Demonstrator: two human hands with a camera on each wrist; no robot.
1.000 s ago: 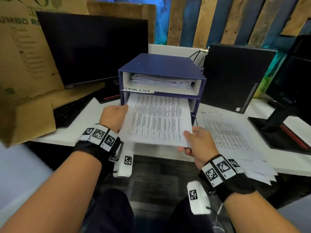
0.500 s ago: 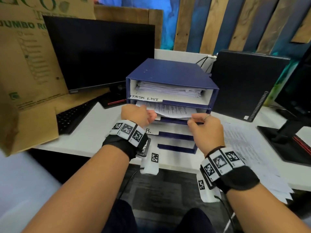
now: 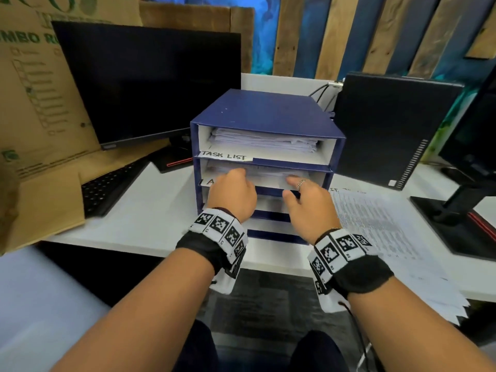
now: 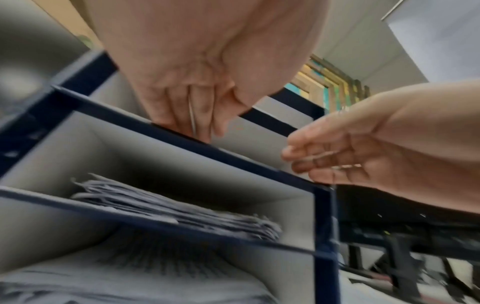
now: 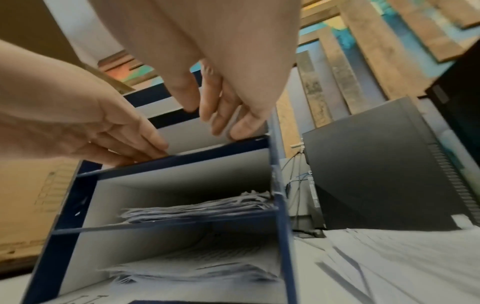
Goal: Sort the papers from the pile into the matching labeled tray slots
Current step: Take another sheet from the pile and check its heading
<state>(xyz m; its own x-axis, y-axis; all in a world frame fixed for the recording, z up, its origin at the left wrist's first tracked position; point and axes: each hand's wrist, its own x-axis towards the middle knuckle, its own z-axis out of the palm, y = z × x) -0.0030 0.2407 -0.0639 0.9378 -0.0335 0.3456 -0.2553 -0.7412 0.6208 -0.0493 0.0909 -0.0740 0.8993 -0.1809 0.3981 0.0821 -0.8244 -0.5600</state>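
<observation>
We had both hands at the front of the blue tray unit (image 3: 264, 114), which stood on the white counter (image 3: 150, 208) between a dark monitor (image 3: 150, 79) and a black computer case (image 3: 389, 124). Our left hand (image 3: 232, 196) reached to the mouth of the second slot from the top, fingers extended and close together, their tips at the slot's front edge and against the papers (image 3: 268, 175) lying in it; it gripped nothing that we could see. Our right hand (image 3: 308, 205), a ring on one finger, sat just beside it on the right with fingers straight and relaxed, tips at the same slot's lip, also holding nothing. The wrist views showed the same: straight fingers (image 5: 218, 115) resting at the blue shelf edge (image 5: 182, 160).

The top slot carried a stack of sheets (image 3: 264, 142) and a white label (image 3: 226, 156) reading "TASK LIST". The second slot's label was mostly hidden by our left hand. Lower slots also held paper (image 5: 197, 207). The remaining pile (image 3: 389, 237) of printed sheets lay fanned on the counter to the right of the tray unit, reaching to the counter's near edge. A keyboard (image 3: 112, 189) and a brown cardboard box (image 3: 35, 116) were on the left.
</observation>
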